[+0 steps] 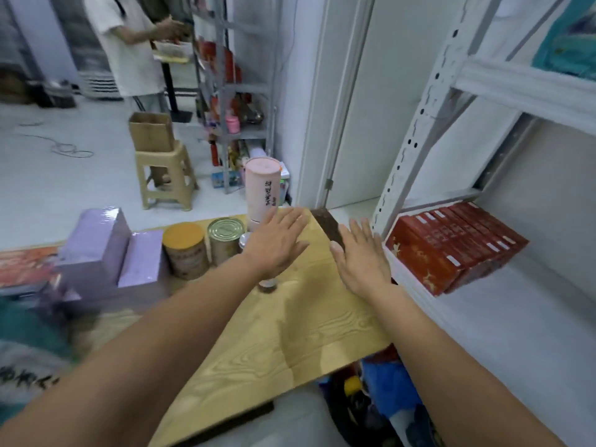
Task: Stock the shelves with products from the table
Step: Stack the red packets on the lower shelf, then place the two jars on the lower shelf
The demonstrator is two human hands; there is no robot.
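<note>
Left hand [277, 243] and right hand [361, 259], head view: both flat, fingers straight, palms down, holding nothing, poised side by side above the worktop [290, 333]. I judge this a reach between items. Red boxes [451, 246] stand on the shelf [516, 317]. The pink canister [263, 188], orange-lidded tin [185, 250], silver-topped tin [224, 240] and purple boxes [100, 250] wait on the worktop. Next move calls for curling fingers round the canister, just beyond the left fingertips.
</note>
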